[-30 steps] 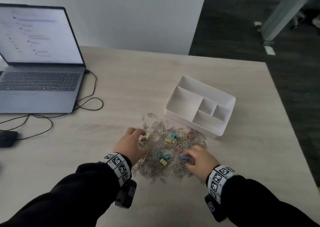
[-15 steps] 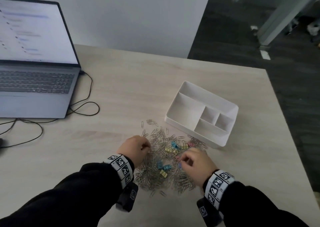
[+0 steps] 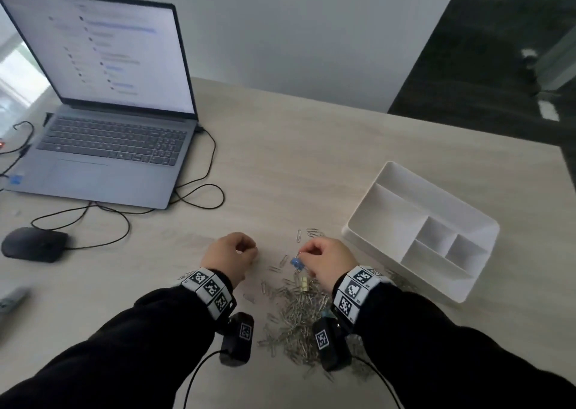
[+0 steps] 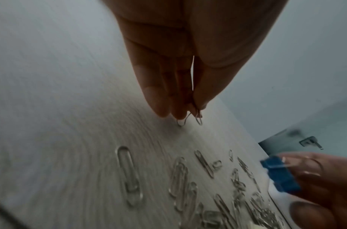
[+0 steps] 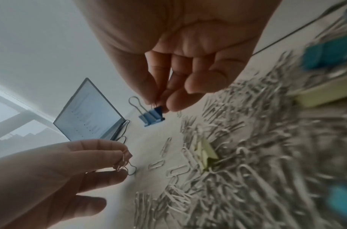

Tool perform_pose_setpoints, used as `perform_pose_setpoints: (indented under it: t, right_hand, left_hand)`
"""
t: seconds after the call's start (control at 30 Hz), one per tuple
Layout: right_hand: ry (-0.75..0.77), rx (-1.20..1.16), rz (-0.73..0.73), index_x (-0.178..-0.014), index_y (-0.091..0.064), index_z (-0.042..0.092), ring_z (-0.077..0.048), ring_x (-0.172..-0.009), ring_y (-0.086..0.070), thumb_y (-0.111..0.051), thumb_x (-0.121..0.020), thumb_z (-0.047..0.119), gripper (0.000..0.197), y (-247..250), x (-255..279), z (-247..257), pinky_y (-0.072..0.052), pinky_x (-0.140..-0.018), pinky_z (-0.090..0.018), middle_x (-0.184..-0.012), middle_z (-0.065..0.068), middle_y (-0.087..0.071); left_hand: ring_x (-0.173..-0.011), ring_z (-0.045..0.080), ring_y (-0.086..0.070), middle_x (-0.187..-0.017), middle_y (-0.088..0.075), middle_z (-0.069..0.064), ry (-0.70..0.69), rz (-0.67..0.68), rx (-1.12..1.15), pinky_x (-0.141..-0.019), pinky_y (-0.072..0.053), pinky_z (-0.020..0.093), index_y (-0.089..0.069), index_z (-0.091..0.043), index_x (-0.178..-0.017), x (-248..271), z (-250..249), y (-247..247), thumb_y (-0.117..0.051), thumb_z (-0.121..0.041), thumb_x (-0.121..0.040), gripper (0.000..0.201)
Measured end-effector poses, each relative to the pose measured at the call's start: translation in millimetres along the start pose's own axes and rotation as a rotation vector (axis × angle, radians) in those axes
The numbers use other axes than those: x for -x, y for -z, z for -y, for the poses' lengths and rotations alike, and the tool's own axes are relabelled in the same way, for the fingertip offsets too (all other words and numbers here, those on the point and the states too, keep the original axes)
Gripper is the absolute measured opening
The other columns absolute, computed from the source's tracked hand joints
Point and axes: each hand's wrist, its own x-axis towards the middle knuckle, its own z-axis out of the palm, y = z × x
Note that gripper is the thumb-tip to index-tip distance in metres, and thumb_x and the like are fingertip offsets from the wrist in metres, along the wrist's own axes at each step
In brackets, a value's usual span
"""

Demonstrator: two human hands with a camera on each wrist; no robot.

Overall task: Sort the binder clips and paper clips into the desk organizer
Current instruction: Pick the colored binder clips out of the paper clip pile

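A heap of silver paper clips with coloured binder clips among them lies on the desk in front of me. My right hand pinches the wire handle of a blue binder clip, which hangs just above the heap's far edge. My left hand, left of the heap, pinches a small pinkish binder clip by its wire handles close over the desk. A yellow binder clip lies in the heap. The white desk organizer stands to the right with nothing in its compartments.
An open laptop fills the far left, with black cables looping beside it and a black mouse nearer. The desk's right edge runs just beyond the organizer. A teal binder clip lies under my right wrist.
Both hands have come up off the heap, each with a binder clip. The right hand took the blue one; the left hand drew away to the left.
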Motion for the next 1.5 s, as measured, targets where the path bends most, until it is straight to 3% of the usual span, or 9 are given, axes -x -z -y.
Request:
perform_pose_setpoints:
  t: [0.27,0.43,0.53,0.63,0.73,1.03,1.17,1.3,1.5]
  right_hand:
    - [-0.017,0.035,-0.006,-0.082,-0.070,0.030,-0.008,-0.060,-0.068,-0.068,-0.080,0.029,0.003,-26,-36,19,-0.060,-0.069,-0.031,-0.075,0.011,-0.072]
    - [0.015,0.062,-0.029,-0.096,-0.068,0.032,-0.005,-0.062,-0.067,-0.063,-0.087,0.031,0.011,-2,-24,14,-0.059,-0.068,-0.030,-0.085,0.012,-0.070]
    - [0.004,0.128,-0.049,-0.094,-0.066,0.033,-0.003,-0.061,-0.061,-0.060,-0.090,0.033,0.007,30,1,1,-0.050,-0.053,-0.019,-0.082,0.013,-0.068]
    - [-0.031,0.143,-0.164,-0.086,-0.067,0.033,-0.003,-0.067,-0.063,-0.061,-0.089,0.030,0.007,56,28,-24,-0.057,-0.066,-0.029,-0.077,0.016,-0.068]
    - [-0.043,0.258,-0.154,-0.090,-0.067,0.033,0.003,-0.074,-0.060,-0.059,-0.091,0.030,0.008,68,48,-50,-0.050,-0.065,-0.020,-0.084,0.017,-0.066]
    - [0.040,0.470,-0.081,-0.112,-0.057,0.039,0.000,-0.095,-0.053,-0.061,-0.083,0.049,0.031,51,65,-82,-0.051,-0.086,-0.024,-0.109,0.017,-0.047]
    - [0.059,0.499,-0.064,-0.122,-0.052,0.039,-0.003,-0.099,-0.053,-0.065,-0.080,0.053,0.046,47,60,-82,-0.050,-0.088,-0.023,-0.116,0.015,-0.043]
    - [0.047,0.504,-0.064,-0.113,-0.061,0.034,-0.007,-0.101,-0.055,-0.062,-0.088,0.038,0.026,47,58,-83,-0.045,-0.085,-0.020,-0.113,0.013,-0.049]
    - [0.016,0.378,-0.122,-0.095,-0.067,0.027,-0.008,-0.090,-0.059,-0.064,-0.088,0.026,0.009,53,60,-88,-0.052,-0.088,-0.031,-0.102,0.011,-0.057]
  left_hand:
    - [-0.073,0.011,-0.064,-0.090,-0.067,-0.013,-0.007,-0.010,-0.030,-0.070,-0.057,0.033,-0.067,-0.033,-0.089,-7,9,13,-0.068,-0.024,-0.081,0.011]
    - [-0.069,-0.002,-0.052,-0.093,-0.055,-0.014,-0.257,-0.023,-0.196,-0.071,-0.041,0.020,-0.067,-0.031,-0.091,4,-7,11,-0.066,-0.023,-0.083,0.011]
    - [-0.067,-0.002,-0.053,-0.092,-0.053,-0.019,-0.392,0.117,-0.251,-0.073,-0.045,0.023,-0.065,-0.035,-0.092,17,-19,-3,-0.065,-0.024,-0.082,0.015]
    - [-0.083,0.003,-0.059,-0.116,-0.055,-0.016,-0.535,0.316,-0.382,-0.089,-0.047,0.026,-0.062,-0.035,-0.115,29,-33,-24,-0.060,-0.026,-0.085,0.032]
    - [-0.106,0.010,-0.058,-0.131,-0.051,-0.013,-0.582,0.408,-0.513,-0.094,-0.048,0.029,-0.056,-0.036,-0.128,34,-43,-45,-0.056,-0.025,-0.086,0.043]
    - [-0.080,0.000,-0.058,-0.095,-0.062,-0.017,-0.407,0.334,-0.418,-0.076,-0.049,0.022,-0.065,-0.036,-0.086,31,-38,-42,-0.060,-0.028,-0.089,0.010]
    - [-0.080,0.000,-0.057,-0.107,-0.058,-0.019,-0.436,0.293,-0.393,-0.082,-0.052,0.026,-0.063,-0.039,-0.098,30,-32,-30,-0.061,-0.032,-0.087,0.014]
    - [-0.085,0.002,-0.053,-0.116,-0.049,-0.019,-0.537,0.408,-0.514,-0.084,-0.052,0.025,-0.062,-0.040,-0.116,39,-39,-47,-0.060,-0.039,-0.088,0.028]
    - [-0.087,0.004,-0.055,-0.097,-0.056,-0.016,-0.527,0.387,-0.449,-0.084,-0.049,0.024,-0.069,-0.032,-0.090,37,-36,-55,-0.060,-0.030,-0.090,0.009]
